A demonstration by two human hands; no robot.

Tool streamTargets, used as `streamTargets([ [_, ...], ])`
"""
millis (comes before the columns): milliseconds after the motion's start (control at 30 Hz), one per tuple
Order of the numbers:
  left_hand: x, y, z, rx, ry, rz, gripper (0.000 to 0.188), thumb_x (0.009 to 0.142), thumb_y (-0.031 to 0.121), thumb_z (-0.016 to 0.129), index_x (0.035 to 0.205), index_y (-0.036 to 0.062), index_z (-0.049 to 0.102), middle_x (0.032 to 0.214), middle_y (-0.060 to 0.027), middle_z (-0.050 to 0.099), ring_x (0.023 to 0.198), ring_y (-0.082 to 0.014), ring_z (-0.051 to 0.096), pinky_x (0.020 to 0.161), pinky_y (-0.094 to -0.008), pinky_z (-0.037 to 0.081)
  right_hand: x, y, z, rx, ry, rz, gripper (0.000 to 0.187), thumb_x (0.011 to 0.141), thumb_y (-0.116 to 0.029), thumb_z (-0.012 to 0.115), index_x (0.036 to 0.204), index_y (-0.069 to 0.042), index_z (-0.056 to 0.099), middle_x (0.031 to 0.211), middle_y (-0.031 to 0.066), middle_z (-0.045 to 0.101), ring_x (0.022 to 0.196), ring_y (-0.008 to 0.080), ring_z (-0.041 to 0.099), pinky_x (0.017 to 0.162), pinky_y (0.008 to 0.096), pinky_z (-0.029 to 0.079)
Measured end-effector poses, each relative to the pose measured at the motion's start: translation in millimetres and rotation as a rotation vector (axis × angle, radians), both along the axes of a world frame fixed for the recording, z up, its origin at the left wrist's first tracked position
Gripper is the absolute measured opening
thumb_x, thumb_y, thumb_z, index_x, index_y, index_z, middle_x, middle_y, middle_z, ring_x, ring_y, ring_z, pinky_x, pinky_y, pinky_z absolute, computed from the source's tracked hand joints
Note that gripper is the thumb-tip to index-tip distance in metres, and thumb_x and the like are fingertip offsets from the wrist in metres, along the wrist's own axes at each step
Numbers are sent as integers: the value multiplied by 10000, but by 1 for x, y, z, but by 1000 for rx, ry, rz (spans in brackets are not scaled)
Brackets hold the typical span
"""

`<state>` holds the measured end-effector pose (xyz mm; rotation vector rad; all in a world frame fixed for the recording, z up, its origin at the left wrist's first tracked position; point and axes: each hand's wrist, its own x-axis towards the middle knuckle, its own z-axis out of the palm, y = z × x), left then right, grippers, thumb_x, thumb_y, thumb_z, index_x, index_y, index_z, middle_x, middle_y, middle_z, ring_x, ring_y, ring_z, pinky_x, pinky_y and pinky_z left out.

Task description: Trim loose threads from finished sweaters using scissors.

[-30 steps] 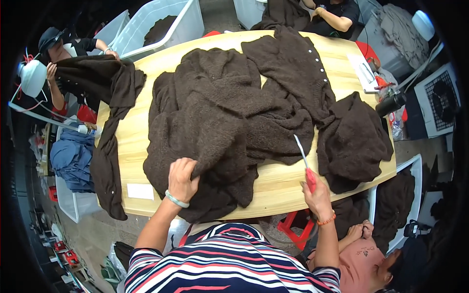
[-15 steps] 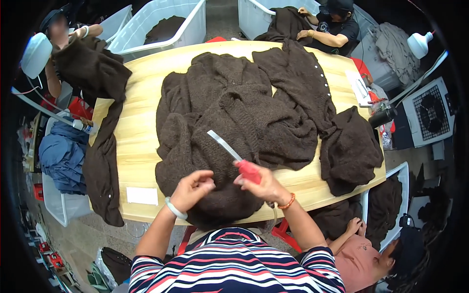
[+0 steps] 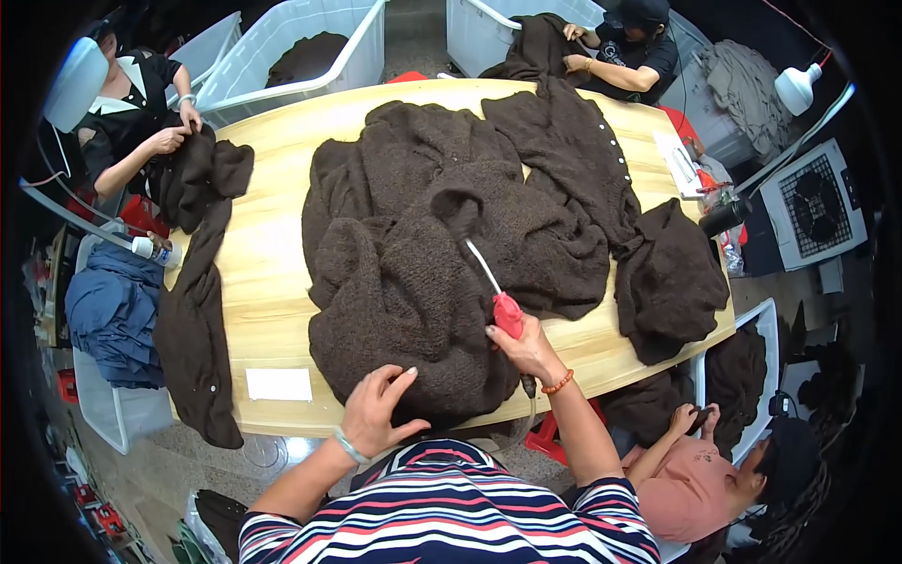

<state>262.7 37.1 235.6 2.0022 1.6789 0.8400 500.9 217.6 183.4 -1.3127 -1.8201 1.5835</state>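
Note:
A dark brown knitted garment (image 3: pixel 395 282) lies bunched over the middle of the table, its near part puffed up and hanging toward me. Gripped in my right hand (image 3: pixel 534 350) is a red air gun (image 3: pixel 507 315) with a thin metal nozzle; a hose trails down from its handle. The nozzle points up and to the left, over the knit. My left hand (image 3: pixel 381 412) is open, fingers spread, at the garment's near edge; whether it touches the cloth I cannot tell.
A brown garment with buttons (image 3: pixel 606 160) and a brown bundle (image 3: pixel 672 282) lie to the right. A white paper (image 3: pixel 279 384) is at the left. Co-workers handle brown knits at both far corners; another sits at near right. White bins (image 3: pixel 362 66) stand around the wooden table (image 3: pixel 268 310).
My left hand has moved down and opened out. My right hand has shifted right with the air gun, its nozzle now steeper. The near knit has puffed up. The far-left co-worker has lowered a garment.

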Motion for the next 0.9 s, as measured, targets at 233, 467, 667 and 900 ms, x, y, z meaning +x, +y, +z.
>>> streamTargets([
  [233,-5,8,-41,70,22,225,427,583,-71,572,990,43,628,1071,-182,551,971,-372,586,815,-411,511,38,3,95,-133,259,-41,508,836,-38,706,1281,-72,464,826,-38,514,590,55,509,490,230,437],
  [467,-70,56,59,22,-551,220,328,679,-107,451,967,-12,575,953,-86,567,937,-179,573,833,-274,468,77,26,169,44,277,-346,317,857,-126,719,1111,-70,537,752,-12,561,519,78,531,456,213,435],
  [667,-132,192,70,394,-244,462,264,852,76,634,1108,16,611,1061,-150,624,881,-251,627,787,-336,510,45,107,169,197,209,-302,184,882,-216,694,844,-76,581,612,-10,575,443,60,481,418,201,372],
  [900,-4,95,33,438,258,193,789,743,279,796,1392,50,410,1425,-253,348,1322,-456,345,1099,-503,290,66,149,69,15,48,-396,204,873,-215,685,842,-31,603,645,68,637,450,91,537,407,232,392],
])
